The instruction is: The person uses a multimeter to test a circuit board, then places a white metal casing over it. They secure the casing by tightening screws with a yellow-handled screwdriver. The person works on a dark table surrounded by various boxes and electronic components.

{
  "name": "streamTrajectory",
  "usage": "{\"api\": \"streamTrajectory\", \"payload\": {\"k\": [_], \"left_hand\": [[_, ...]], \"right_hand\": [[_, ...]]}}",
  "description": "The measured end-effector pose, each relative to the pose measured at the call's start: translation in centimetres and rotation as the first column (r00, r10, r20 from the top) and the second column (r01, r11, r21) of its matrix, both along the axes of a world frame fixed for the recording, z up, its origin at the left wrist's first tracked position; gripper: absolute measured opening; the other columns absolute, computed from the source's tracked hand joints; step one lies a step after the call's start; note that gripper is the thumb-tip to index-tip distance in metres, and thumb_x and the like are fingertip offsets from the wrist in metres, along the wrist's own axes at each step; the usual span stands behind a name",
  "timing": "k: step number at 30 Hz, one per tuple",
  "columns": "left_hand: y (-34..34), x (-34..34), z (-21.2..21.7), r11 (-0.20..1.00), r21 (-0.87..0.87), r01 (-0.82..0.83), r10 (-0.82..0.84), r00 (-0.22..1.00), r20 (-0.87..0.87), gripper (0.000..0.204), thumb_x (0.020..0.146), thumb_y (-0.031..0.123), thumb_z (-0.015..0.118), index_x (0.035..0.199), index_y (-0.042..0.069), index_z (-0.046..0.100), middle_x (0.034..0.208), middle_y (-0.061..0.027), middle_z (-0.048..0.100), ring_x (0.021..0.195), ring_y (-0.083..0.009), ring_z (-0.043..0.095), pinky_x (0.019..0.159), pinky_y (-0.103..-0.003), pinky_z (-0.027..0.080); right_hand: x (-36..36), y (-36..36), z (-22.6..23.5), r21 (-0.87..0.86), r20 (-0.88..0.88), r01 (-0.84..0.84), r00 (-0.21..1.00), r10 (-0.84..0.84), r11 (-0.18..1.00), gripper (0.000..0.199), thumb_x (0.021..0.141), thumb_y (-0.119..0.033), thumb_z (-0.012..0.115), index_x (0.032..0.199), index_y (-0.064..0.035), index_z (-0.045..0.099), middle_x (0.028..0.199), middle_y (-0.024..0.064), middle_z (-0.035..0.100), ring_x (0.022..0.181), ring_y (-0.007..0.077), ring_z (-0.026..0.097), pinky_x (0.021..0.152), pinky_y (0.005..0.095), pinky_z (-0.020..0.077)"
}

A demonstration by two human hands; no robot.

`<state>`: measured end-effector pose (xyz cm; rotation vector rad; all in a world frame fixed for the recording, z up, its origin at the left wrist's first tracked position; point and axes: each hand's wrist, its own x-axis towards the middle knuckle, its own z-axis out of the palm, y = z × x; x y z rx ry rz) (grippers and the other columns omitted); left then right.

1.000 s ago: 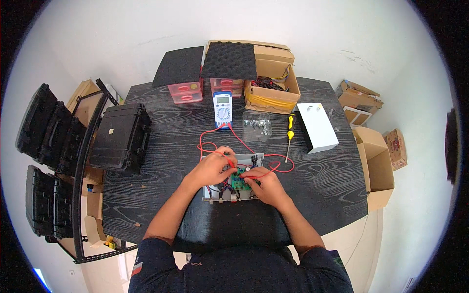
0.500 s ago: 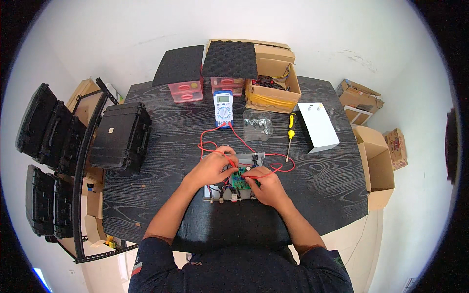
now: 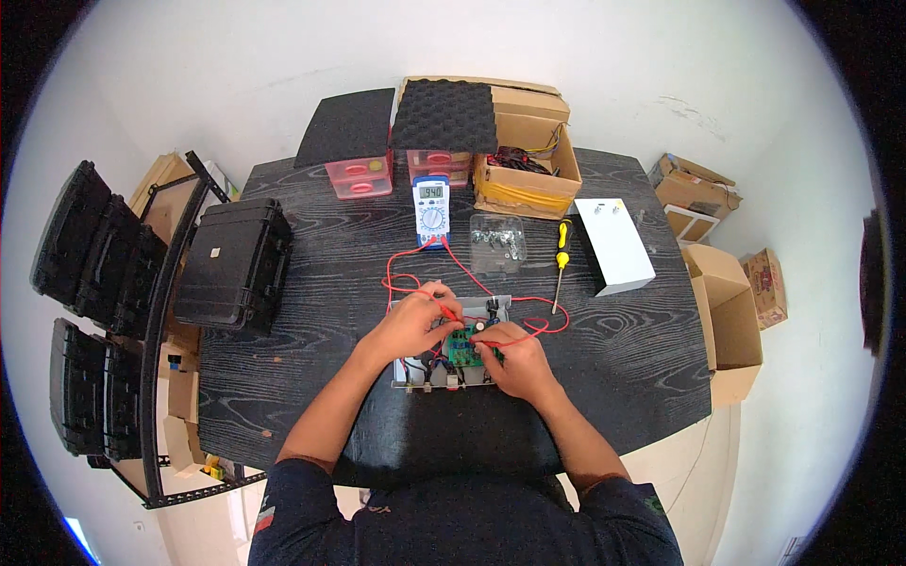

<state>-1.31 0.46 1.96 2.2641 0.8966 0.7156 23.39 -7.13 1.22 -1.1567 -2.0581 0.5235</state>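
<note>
Both hands are over a green circuit board (image 3: 464, 357) set in an open grey metal chassis (image 3: 411, 377). My left hand (image 3: 415, 321) is closed on a red test probe (image 3: 449, 313) and points it down at the board's upper edge. Pinched in my right hand (image 3: 517, 358) is a second test probe (image 3: 489, 342), its tip by the middle of the board. Whether the tips touch contacts is too small to tell. Red leads (image 3: 461, 271) run from the probes to a blue-and-white multimeter (image 3: 432, 209), whose display shows a reading.
Beyond the chassis lie a clear tray of small screws (image 3: 497, 243) and a yellow-black screwdriver (image 3: 562, 259). A white metal cover (image 3: 615, 247) stands at the right. Farther back are a cardboard box (image 3: 514, 196) and red drawer boxes (image 3: 362, 179); a black case (image 3: 231, 264) sits left.
The multimeter's display has changed to a different, longer reading. My right hand and its probe have shifted very slightly; my left hand stays almost where it was.
</note>
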Motion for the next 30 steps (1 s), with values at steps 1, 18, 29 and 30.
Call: {"api": "streamTrajectory", "payload": {"k": [1,18,29,30], "left_hand": [[0.09,0.03,-0.09,1.0,0.016,0.011,-0.011,1.0,0.014,0.022,0.09,0.018,0.084,0.107,0.008,0.075,0.118,-0.0129,0.071,0.118,-0.0348,0.066,0.095,-0.048,0.056],[-0.31,0.32,0.43,1.0,0.011,-0.01,0.011,0.999,-0.052,0.022,0.09,0.019,0.084,0.107,0.008,0.076,0.114,-0.0146,0.071,0.118,-0.0356,0.066,0.095,-0.048,0.055],[-0.09,0.25,0.01,1.0,-0.023,-0.02,0.022,0.998,0.052,0.016,0.09,0.013,0.083,0.103,0.006,0.076,0.109,-0.0116,0.073,0.114,-0.0329,0.067,0.095,-0.047,0.054],[0.26,0.11,-0.4,0.998,-0.067,-0.005,0.013,0.993,0.116,0.014,0.09,0.012,0.083,0.101,0.005,0.076,0.107,-0.0111,0.073,0.114,-0.0322,0.067,0.096,-0.047,0.054]], "right_hand": [[-0.02,0.02,-0.12,0.015,-0.003,0.001,1.0,-0.001,1.0,0.013,0.094,-0.01,0.076,0.107,-0.0052,0.076,0.103,0.0164,0.075,0.098,0.038,0.073,0.085,0.0474,0.0602],[0.04,0.01,-0.16,0.038,0.009,-0.004,1.0,0.004,0.999,0.013,0.094,-0.01,0.077,0.106,-0.0057,0.077,0.103,0.0151,0.075,0.097,0.0369,0.073,0.083,0.0472,0.06],[0.34,0.21,-0.45,0.086,-0.028,-0.038,0.999,0.041,0.996,0.016,0.089,-0.007,0.079,0.105,-0.0059,0.076,0.103,0.0138,0.076,0.098,0.0355,0.074,0.084,0.046,0.0603],[0.47,0.2,-0.57,0.121,-0.052,-0.049,0.997,0.055,0.992,0.017,0.088,-0.006,0.079,0.105,-0.006,0.076,0.103,0.0137,0.076,0.097,0.0353,0.074,0.084,0.0458,0.0603]]}}
